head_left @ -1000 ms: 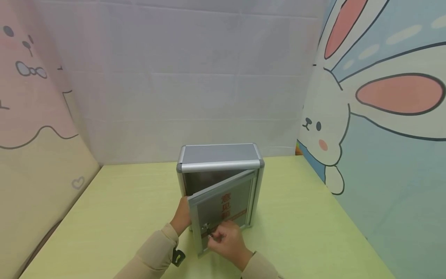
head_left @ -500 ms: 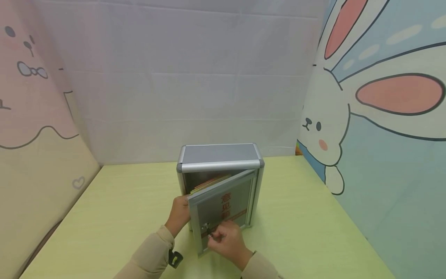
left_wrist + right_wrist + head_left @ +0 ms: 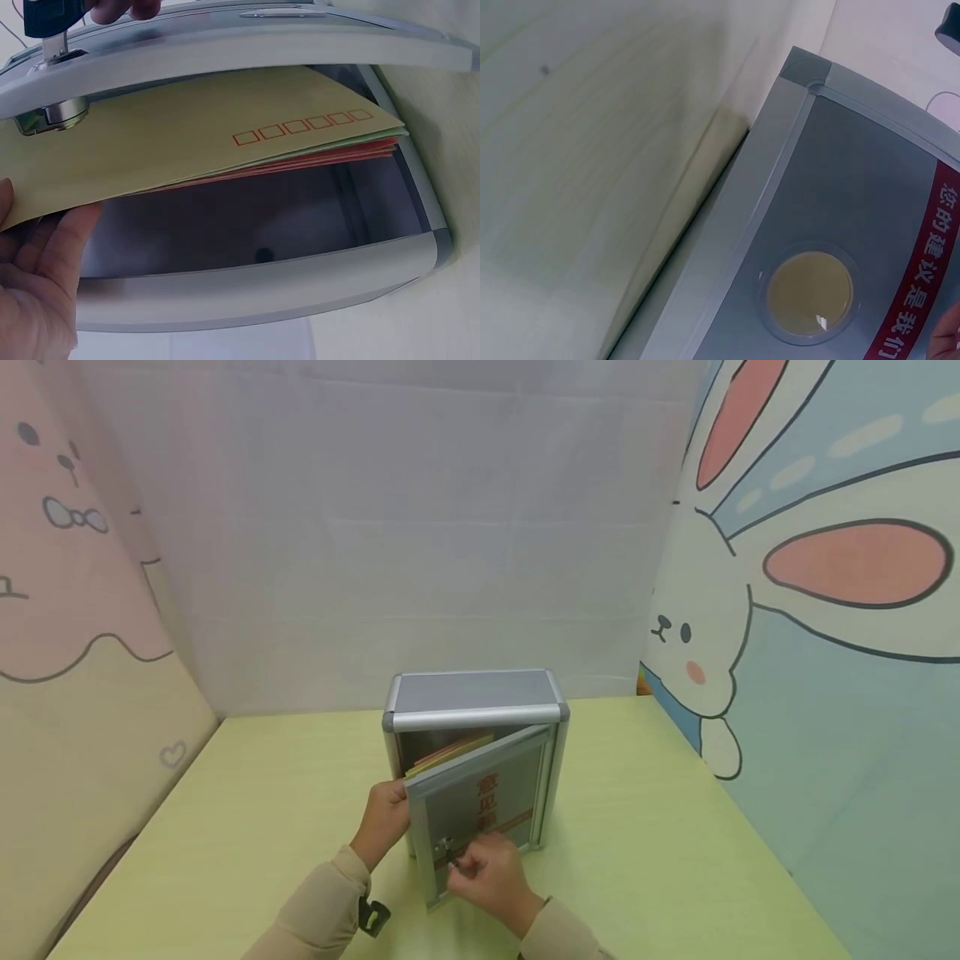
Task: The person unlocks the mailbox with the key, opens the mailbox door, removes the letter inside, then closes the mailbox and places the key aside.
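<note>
Several envelopes (image 3: 202, 135) pinched in L hand (image 3: 382, 817), at mouth of box (image 3: 472, 692) just beyond it; R hand (image 3: 495, 878) pinches key (image 3: 54, 16) in door (image 3: 517, 785). Door's already open; envelopes only part out, so prob. midway.

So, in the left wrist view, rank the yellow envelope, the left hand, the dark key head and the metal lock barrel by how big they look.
Largest to smallest:
1. Yellow envelope
2. Left hand, partly cut off by the frame
3. Dark key head and metal lock barrel, too alike to rank
</note>
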{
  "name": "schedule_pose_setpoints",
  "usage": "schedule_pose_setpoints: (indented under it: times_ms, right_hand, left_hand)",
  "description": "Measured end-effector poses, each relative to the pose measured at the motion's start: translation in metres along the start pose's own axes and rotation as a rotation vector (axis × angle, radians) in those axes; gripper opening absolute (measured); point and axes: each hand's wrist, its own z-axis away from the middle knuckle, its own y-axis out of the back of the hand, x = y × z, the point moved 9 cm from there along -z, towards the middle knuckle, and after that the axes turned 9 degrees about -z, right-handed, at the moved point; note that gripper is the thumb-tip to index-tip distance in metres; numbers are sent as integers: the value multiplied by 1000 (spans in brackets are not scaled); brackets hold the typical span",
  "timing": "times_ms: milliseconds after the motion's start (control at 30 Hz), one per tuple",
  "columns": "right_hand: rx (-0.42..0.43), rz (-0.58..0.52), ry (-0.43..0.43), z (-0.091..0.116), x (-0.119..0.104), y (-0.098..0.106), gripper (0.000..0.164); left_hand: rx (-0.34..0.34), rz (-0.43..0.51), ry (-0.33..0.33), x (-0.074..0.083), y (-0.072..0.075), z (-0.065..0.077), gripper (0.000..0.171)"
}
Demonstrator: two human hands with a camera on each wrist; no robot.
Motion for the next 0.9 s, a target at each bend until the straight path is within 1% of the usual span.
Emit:
schedule_pose_setpoints:
  times_ms: [67, 167, 300, 367, 533, 633, 667, 733, 900]
  right_hand:
    - [-10, 2, 3, 0, 0, -1, 24]
    - [-22, -3, -1, -2, -1, -2, 24]
    - [-29, -7, 11, -5, -2, -3, 24]
    - [-27, 0, 27, -6, -3, -3, 24]
    - [-27, 12, 42, -4, -4, -2, 23]
    - [-32, 18, 42, -3, -4, -1, 23]
    - [-33, 23, 43, -2, -4, -1, 23]
    - [-35, 27, 48, -2, -5, -1, 24]
    - [-33, 35, 67, -3, -6, -1, 25]
  left_hand:
    - [-12, -19, 15, -1, 1, 1, 8]
    - [-24, -8, 38, -3, 4, 3, 11]
    - [-25, 49, 59, -3, 10, 5, 12]
    - [-34, 54, 71, -3, 12, 6, 14]
    - [-99, 61, 180, -14, 11, 12, 21]
    - [-127, 86, 243, -19, 9, 16, 14]
    - [-133, 91, 253, -20, 9, 17, 13]
    - [-139, 104, 262, -20, 8, 18, 12]
    - [-133, 117, 242, -18, 10, 18, 10]
